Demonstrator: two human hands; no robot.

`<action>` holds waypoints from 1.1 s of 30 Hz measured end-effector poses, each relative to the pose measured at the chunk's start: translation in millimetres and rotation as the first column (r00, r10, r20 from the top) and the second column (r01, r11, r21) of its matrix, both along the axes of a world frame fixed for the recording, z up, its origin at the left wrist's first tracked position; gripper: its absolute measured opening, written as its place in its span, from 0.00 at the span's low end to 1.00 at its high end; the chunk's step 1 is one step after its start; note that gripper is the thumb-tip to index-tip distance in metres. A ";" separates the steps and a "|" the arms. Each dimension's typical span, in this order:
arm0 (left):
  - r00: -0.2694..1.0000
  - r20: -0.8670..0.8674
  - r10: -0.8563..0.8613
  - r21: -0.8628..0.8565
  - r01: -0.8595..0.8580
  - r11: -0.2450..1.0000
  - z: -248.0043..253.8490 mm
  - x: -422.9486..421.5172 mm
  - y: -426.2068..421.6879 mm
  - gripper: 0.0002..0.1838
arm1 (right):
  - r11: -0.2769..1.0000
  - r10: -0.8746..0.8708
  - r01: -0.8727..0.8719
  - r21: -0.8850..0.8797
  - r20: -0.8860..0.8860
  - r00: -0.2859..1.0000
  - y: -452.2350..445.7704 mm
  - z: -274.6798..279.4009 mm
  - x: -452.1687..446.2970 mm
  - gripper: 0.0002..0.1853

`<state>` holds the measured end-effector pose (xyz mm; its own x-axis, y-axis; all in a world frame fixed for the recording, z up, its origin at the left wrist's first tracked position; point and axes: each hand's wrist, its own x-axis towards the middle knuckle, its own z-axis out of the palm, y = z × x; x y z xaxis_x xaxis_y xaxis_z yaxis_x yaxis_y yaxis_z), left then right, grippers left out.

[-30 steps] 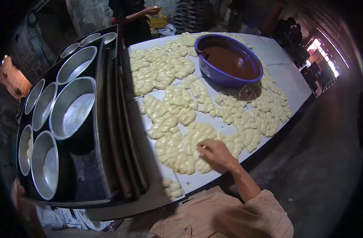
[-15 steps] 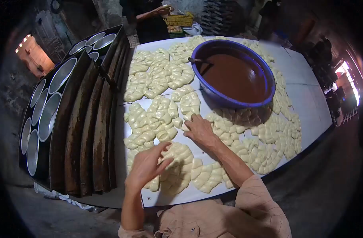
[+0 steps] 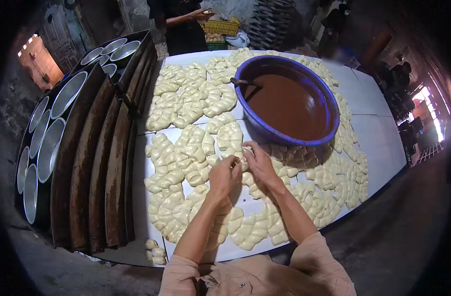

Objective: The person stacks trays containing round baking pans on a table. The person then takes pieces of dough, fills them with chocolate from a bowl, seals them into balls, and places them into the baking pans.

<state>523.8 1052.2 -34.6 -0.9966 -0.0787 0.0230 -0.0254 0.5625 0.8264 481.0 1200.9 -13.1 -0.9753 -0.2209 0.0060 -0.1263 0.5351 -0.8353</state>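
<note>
My left hand [image 3: 224, 176] and my right hand [image 3: 261, 163] meet over the middle of the white tabletop [image 3: 181, 134]. Between them is a small piece of pale dough [image 3: 244, 157], partly covered by my fingers. Both hands are closed, with the fingertips pinching this piece from either side. Just beyond my fingers lies a cluster of dough pieces [image 3: 230, 136]. More glossy dough pieces [image 3: 173, 212] lie pressed against each other to the left of my left forearm and beneath both arms.
A blue-purple basin [image 3: 288, 140] of brown liquid stands beyond my right hand, a dark handle [image 3: 245, 82] sticking out. Black racks [image 3: 94, 163] with round metal tins [image 3: 50, 148] stand at left. A person in dark clothes [image 3: 186, 34] is across the table, near a yellow crate [image 3: 220, 26].
My left hand has moved up and right from the near dough to meet my right hand. The fingers of both have closed on a small dough piece. The view has shifted slightly.
</note>
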 end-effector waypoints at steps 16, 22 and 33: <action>0.965 -0.237 -0.116 -0.132 0.086 0.988 -23.8 -6.2 0.9 0.17 | 0.997 0.069 -0.072 0.016 0.152 0.986 7.7 39.0 13.0 0.25; 0.957 -0.212 -0.198 -0.135 0.172 0.976 -24.9 -5.1 -14.7 0.16 | 0.970 0.236 -0.242 0.035 0.127 0.963 23.5 10.0 6.3 0.20; 0.917 -0.239 -0.319 -0.206 0.273 0.940 -17.2 -3.9 -8.2 0.16 | 0.981 0.123 -0.051 -0.188 0.398 0.909 27.1 37.2 10.3 0.10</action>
<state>519.9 1044.0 -51.8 -0.9288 0.2466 0.2766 0.3704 0.6391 0.6740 491.2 1227.9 24.1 -0.8778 -0.3361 -0.3414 0.2034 0.3839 -0.9007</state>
